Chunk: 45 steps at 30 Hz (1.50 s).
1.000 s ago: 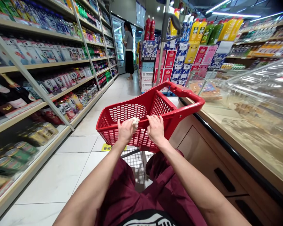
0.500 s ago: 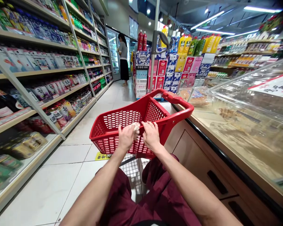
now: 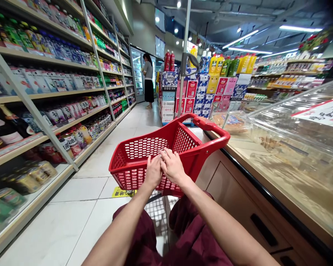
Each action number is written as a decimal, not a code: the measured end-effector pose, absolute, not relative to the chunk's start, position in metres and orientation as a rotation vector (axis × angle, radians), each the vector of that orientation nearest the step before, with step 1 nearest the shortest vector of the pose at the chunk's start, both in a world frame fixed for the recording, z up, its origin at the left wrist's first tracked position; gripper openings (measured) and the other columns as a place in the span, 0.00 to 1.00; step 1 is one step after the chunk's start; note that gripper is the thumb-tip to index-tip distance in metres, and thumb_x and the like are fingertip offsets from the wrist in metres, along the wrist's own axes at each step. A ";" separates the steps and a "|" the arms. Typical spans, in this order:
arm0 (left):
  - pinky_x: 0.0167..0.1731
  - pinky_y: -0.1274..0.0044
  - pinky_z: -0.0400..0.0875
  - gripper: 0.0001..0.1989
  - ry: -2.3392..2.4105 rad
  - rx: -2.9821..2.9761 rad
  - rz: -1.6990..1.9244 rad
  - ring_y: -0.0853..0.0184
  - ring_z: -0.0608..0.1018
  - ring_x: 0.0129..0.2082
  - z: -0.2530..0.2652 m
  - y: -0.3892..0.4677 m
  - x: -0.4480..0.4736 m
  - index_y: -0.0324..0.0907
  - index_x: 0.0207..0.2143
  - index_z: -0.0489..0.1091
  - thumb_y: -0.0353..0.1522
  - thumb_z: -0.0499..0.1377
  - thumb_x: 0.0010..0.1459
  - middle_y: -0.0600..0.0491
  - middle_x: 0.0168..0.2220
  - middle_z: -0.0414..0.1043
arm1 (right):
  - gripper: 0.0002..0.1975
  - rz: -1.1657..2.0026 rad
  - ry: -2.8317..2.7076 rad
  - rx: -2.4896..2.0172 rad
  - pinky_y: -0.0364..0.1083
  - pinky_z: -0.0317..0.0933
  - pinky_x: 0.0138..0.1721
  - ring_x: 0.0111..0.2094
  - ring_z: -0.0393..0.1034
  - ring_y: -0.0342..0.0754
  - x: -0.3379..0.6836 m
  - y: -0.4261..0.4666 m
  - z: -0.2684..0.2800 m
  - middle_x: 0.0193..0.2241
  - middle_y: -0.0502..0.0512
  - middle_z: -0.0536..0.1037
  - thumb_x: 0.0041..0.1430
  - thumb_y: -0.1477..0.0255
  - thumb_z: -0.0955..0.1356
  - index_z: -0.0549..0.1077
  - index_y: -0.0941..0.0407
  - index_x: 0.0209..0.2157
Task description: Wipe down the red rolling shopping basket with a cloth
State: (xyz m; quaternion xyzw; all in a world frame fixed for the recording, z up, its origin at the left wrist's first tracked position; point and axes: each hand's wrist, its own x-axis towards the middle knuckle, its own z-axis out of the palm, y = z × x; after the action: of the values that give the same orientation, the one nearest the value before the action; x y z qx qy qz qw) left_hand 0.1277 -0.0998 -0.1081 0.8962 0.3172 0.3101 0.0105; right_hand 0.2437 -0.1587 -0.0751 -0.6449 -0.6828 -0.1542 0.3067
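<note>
A red shopping cart with a perforated basket stands in front of me, its handle toward the right. My left hand is at the basket's near side, closed, thumb up. Against it presses my right hand, its fingers bent over the left fingertips. Between the fingers a small part of a crumpled white tissue shows; most of it is hidden. Inside the basket I see no goods, though my hands cover part of it.
Drink shelves line the left side. A counter with clear covers runs along the right. Stacked drink cartons and a grey pole stand ahead. A person stands by the fridges. A yellow floor sticker lies below the cart.
My right hand has moved left and over my left hand; the two were apart and now touch. The tissue, plain in the left hand before, is mostly covered. The view has tilted up slightly.
</note>
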 end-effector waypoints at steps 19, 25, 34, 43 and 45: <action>0.41 0.72 0.58 0.14 1.475 2.748 0.627 0.65 0.69 0.41 -0.093 -0.091 0.073 0.46 0.45 0.64 0.34 0.48 0.57 0.52 0.40 0.71 | 0.17 -0.383 -1.949 -1.715 0.45 0.50 0.41 0.37 0.64 0.46 0.275 -0.166 -0.060 0.38 0.52 0.73 0.49 0.79 0.62 0.69 0.54 0.42; 0.37 0.76 0.60 0.10 1.430 2.776 0.568 0.69 0.70 0.37 -0.093 -0.098 0.068 0.44 0.35 0.67 0.31 0.47 0.57 0.54 0.35 0.71 | 0.12 -0.257 -1.974 -1.546 0.46 0.52 0.40 0.37 0.64 0.47 0.187 -0.139 -0.092 0.37 0.53 0.72 0.54 0.72 0.63 0.69 0.52 0.41; 0.41 0.71 0.60 0.14 1.356 2.805 0.663 0.64 0.70 0.41 -0.103 -0.096 0.078 0.43 0.45 0.63 0.32 0.49 0.56 0.50 0.41 0.70 | 0.10 -0.447 -1.787 -1.607 0.44 0.56 0.39 0.33 0.64 0.45 0.308 -0.174 -0.046 0.31 0.55 0.72 0.51 0.80 0.60 0.71 0.57 0.25; 0.38 0.73 0.61 0.12 1.376 2.878 0.573 0.65 0.70 0.38 -0.098 -0.089 0.067 0.44 0.43 0.64 0.34 0.49 0.56 0.51 0.36 0.70 | 0.15 -0.505 -2.032 -1.500 0.48 0.48 0.49 0.42 0.64 0.45 0.247 -0.150 -0.090 0.44 0.56 0.72 0.58 0.79 0.58 0.68 0.54 0.45; 0.38 0.73 0.61 0.11 1.395 2.891 0.563 0.65 0.70 0.38 -0.097 -0.085 0.059 0.43 0.42 0.64 0.33 0.50 0.56 0.51 0.36 0.69 | 0.16 -0.580 -2.012 -1.480 0.51 0.43 0.53 0.44 0.65 0.45 0.272 -0.155 -0.086 0.44 0.54 0.73 0.58 0.79 0.57 0.69 0.53 0.43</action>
State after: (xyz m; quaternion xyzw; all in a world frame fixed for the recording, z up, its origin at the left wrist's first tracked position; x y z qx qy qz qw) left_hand 0.0592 -0.0852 -0.0970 0.8855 0.4274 0.1724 -0.0584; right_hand 0.2721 -0.1548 -0.0859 -0.5534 -0.7520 -0.2170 0.2848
